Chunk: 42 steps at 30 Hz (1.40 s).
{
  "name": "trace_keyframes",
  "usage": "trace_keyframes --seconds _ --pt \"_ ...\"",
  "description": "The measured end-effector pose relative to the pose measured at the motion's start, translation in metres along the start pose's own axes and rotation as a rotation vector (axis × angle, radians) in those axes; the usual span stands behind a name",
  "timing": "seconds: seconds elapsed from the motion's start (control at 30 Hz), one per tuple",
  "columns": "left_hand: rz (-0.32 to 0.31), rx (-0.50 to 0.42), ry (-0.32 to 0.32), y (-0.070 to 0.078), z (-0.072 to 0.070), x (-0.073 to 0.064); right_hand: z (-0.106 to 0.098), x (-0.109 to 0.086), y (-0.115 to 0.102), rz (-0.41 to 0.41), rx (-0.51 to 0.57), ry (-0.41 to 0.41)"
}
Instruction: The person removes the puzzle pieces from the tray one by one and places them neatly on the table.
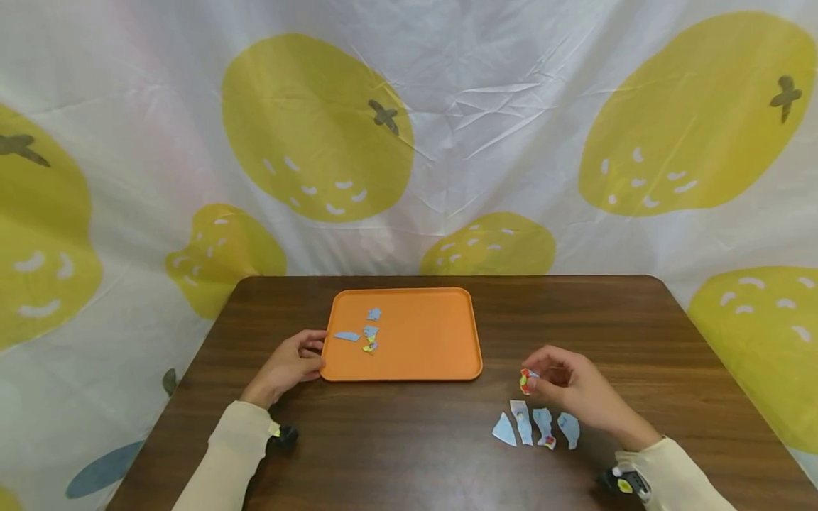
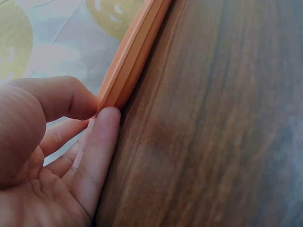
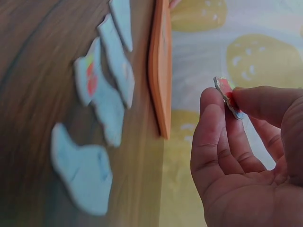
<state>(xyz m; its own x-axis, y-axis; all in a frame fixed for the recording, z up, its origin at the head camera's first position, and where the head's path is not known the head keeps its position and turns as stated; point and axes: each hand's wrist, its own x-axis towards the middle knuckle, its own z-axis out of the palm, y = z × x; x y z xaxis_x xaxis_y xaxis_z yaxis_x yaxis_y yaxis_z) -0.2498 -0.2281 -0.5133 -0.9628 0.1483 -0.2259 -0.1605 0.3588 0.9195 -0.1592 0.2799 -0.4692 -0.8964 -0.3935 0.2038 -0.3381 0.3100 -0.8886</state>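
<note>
My right hand (image 1: pixel 571 380) pinches a small red, yellow and blue puzzle piece (image 3: pixel 227 94) between thumb and fingers, raised above the table. Below it lie several pale blue irregular pieces, among them a triangular piece (image 1: pixel 504 430) and a curved piece (image 3: pixel 87 172). At the left side of an orange tray (image 1: pixel 422 333), my left hand (image 1: pixel 290 365) grips the rim near its front corner, thumb and fingertips together on the edge. Inside the tray, toward its left, rest a star-like blue piece (image 1: pixel 373 314), a long thin piece (image 1: pixel 347 336) and a blue-yellow cluster (image 1: pixel 371 338).
The dark wooden table (image 1: pixel 396 440) carries the tray and the pieces. Behind it hangs a pale curtain (image 1: pixel 460 142) with big yellow fruit prints. Dark wrist cameras sit at both cuffs, the left camera (image 1: pixel 285 436) close to the tabletop.
</note>
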Motion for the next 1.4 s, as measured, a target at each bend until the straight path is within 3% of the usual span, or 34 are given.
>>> trace_keyframes --seconds 0.17,0.5,0.7,0.9,1.4 --pt "0.003 -0.001 0.000 0.001 0.000 0.000 -0.010 -0.011 0.006 0.036 -0.013 0.031" --pt "0.004 -0.005 0.007 0.002 0.001 0.000 -0.028 -0.032 0.018 0.034 -0.175 0.064" --pt "-0.008 0.003 0.011 0.000 0.002 0.001 -0.039 -0.045 0.027 0.037 -0.178 0.019" --pt "-0.004 0.007 0.013 0.001 0.003 -0.001 -0.049 -0.056 0.029 0.073 -0.143 -0.076" --pt "0.003 0.007 0.018 0.001 0.003 -0.001 -0.065 -0.066 0.044 0.028 -0.135 -0.229"
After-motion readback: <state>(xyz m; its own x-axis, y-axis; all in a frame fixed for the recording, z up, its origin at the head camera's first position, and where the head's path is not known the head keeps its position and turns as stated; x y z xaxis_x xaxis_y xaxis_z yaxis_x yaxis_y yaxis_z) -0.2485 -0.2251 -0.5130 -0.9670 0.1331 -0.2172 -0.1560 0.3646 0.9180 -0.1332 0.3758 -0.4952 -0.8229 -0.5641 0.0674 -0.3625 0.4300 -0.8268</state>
